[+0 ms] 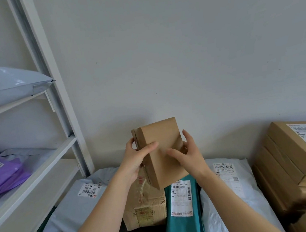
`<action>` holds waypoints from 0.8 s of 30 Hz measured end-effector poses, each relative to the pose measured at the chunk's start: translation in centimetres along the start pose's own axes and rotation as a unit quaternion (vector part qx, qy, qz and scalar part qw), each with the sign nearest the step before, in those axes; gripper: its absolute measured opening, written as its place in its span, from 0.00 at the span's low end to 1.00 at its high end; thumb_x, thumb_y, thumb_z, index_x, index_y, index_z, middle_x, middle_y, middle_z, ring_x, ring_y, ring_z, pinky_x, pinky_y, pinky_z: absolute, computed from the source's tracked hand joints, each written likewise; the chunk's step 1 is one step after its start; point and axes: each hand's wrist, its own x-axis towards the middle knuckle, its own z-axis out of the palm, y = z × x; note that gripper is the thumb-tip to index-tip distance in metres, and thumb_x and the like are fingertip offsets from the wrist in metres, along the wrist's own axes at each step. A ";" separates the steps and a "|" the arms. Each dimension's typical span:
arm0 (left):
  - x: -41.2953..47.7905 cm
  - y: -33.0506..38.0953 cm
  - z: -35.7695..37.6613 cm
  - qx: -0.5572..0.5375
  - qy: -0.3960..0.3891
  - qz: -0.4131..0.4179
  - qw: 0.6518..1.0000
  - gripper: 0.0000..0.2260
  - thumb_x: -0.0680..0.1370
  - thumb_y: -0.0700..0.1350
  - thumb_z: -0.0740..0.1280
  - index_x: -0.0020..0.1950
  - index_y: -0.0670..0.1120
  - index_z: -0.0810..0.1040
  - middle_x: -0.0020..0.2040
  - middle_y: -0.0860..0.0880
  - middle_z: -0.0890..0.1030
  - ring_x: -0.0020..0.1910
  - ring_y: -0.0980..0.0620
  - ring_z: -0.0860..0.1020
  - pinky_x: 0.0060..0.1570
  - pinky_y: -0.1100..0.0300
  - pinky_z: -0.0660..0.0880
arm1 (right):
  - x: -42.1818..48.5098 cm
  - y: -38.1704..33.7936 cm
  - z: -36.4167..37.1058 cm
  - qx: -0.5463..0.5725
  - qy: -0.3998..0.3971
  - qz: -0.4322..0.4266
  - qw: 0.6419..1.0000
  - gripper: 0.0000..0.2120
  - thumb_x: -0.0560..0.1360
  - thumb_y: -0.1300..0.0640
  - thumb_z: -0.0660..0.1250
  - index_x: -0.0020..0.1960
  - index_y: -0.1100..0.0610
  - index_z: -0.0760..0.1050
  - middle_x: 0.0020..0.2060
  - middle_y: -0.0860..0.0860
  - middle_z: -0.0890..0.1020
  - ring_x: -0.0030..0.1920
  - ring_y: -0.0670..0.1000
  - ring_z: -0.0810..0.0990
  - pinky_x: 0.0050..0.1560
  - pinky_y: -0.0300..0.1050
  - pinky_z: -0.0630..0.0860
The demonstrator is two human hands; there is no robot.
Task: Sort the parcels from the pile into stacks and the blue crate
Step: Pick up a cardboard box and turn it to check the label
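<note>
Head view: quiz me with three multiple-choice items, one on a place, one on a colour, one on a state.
1. The stack of cardboard boxes stands: A left; B centre; C right.
2. The mailer labelled 746 L40 040 is: A purple; B teal; C white.
3. The small cardboard box is: A lying on the pile; B held up in both hands; C inside a crate.
Key: C, it fills the right edge; B, teal plastic shows round its label; B, left hand and right hand grip its sides.
</note>
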 end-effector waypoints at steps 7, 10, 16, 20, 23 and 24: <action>0.0 0.2 0.2 0.019 -0.005 -0.021 1.000 0.46 0.61 0.57 0.76 0.75 0.52 0.60 0.59 0.48 0.78 0.53 0.50 0.78 0.54 0.49 0.76 | 0.5 -0.2 1.0 -0.127 -0.014 -0.007 0.992 0.58 0.64 0.42 0.77 0.79 0.51 0.40 0.75 0.50 0.56 0.73 0.51 0.60 0.66 0.46 0.65; -0.4 0.7 0.2 0.044 -0.041 -0.028 0.998 0.39 0.63 0.67 0.72 0.69 0.52 0.70 0.61 0.49 0.79 0.57 0.49 0.78 0.58 0.47 0.76 | 0.9 -0.2 1.5 -0.199 0.016 -0.002 0.980 0.67 0.49 0.28 0.70 0.78 0.49 0.40 0.74 0.52 0.56 0.73 0.55 0.59 0.69 0.58 0.66; -0.6 1.5 0.7 0.018 -0.034 -0.037 0.999 0.10 0.78 0.58 0.63 0.52 0.54 0.77 0.53 0.49 0.81 0.55 0.49 0.78 0.60 0.49 0.74 | 1.7 0.9 0.6 -0.086 0.025 0.027 0.996 0.60 0.50 0.32 0.74 0.75 0.48 0.54 0.65 0.52 0.70 0.63 0.53 0.73 0.62 0.57 0.74; -0.6 1.2 0.4 0.049 -0.061 -0.012 0.997 0.07 0.79 0.47 0.67 0.56 0.49 0.79 0.53 0.50 0.83 0.50 0.53 0.81 0.49 0.58 0.76 | 1.5 0.4 0.0 -0.009 0.016 0.051 0.999 0.60 0.51 0.35 0.75 0.77 0.47 0.52 0.65 0.51 0.71 0.62 0.53 0.74 0.63 0.56 0.73; -0.5 0.8 0.4 0.073 -0.073 0.010 0.995 0.12 0.76 0.44 0.71 0.59 0.51 0.80 0.54 0.49 0.83 0.52 0.51 0.81 0.52 0.55 0.77 | 1.3 0.3 -0.2 0.038 0.011 0.063 0.997 0.58 0.53 0.40 0.75 0.78 0.49 0.53 0.66 0.50 0.72 0.61 0.53 0.76 0.63 0.53 0.74; -0.5 0.8 0.5 0.073 -0.072 0.010 0.995 0.13 0.75 0.44 0.72 0.59 0.51 0.80 0.54 0.49 0.83 0.53 0.50 0.81 0.54 0.53 0.77 | 1.3 0.3 -0.3 0.054 0.007 0.067 0.996 0.58 0.53 0.40 0.75 0.78 0.48 0.55 0.66 0.50 0.73 0.60 0.52 0.77 0.62 0.53 0.75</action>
